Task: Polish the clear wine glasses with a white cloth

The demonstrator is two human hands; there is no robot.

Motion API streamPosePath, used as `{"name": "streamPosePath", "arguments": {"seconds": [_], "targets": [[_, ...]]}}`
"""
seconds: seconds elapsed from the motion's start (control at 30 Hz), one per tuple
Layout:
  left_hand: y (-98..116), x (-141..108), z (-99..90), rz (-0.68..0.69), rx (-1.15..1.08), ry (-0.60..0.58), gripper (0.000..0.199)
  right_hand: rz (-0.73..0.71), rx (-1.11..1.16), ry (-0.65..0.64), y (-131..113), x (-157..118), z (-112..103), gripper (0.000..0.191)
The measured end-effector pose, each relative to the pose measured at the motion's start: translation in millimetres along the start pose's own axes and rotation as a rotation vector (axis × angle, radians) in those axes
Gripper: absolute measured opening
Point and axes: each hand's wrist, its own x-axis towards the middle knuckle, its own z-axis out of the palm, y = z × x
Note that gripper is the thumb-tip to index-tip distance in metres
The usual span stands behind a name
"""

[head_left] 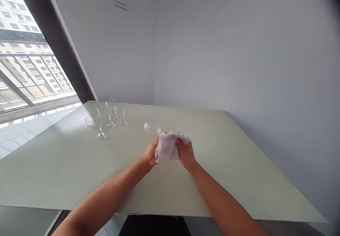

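Note:
A white cloth (168,148) is bunched between my two hands above the middle of the table. My right hand (186,153) is closed on it, thumb pressed on top. My left hand (152,151) is at the cloth's left side, its fingers mostly hidden behind the fabric. Just beyond my left hand, a blurred clear glass (152,127) is tilted on its side, its near end reaching the fingers and cloth; whether the hand grips it is hard to make out.
Several clear stemmed glasses stand upright at the table's back left, the nearest being a wide one (94,122). The pale table (225,179) meets grey walls behind and at right. A window is at the far left.

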Motion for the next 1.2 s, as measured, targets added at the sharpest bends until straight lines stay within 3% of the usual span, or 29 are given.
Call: {"name": "streamPosePath", "arguments": {"seconds": [0.07,0.13,0.3,0.4,0.57,0.8,0.93,1.03,1.1,1.2], "targets": [[-2.1,1.2,-0.5,0.064,0.069,0.000,0.026,0.183,0.183,0.048,3.7,2.6,1.7,0.029],[-4.3,1.5,0.1,0.159,0.193,0.001,0.023,0.278,0.304,0.052,9.3,4.9,2.8,0.027],[-8.4,-0.1,0.8,0.444,0.671,0.145,0.014,0.422,0.544,-0.055,21.2,5.5,7.0,0.019],[-10.3,2.4,-4.3,0.529,0.825,0.245,0.010,0.433,0.538,-0.032,23.4,3.7,10.6,0.017],[-11.9,7.7,-11.9,0.554,0.913,0.316,0.008,0.233,0.179,0.004,26.5,1.8,10.4,0.010],[3.3,7.4,-13.4,0.572,0.887,0.390,0.010,0.103,-0.331,-0.030,28.0,-0.6,4.3,0.020],[26.1,13.3,-24.9,0.555,0.987,0.520,0.015,-0.043,-0.895,-0.255,23.9,-4.6,1.9,0.025],[36.1,19.6,-34.9,0.522,1.047,0.573,0.017,-0.248,-1.166,-0.414,15.2,-4.4,-0.1,0.045],[34.4,22.8,-39.0,0.506,1.080,0.579,0.018,-0.363,-1.214,-0.324,7.6,-0.8,-1.3,0.049],[22.2,23.7,-38.5,0.502,1.140,0.551,0.028,-0.397,-1.119,-0.051,-1.1,8.9,-1.5,0.035]]}}
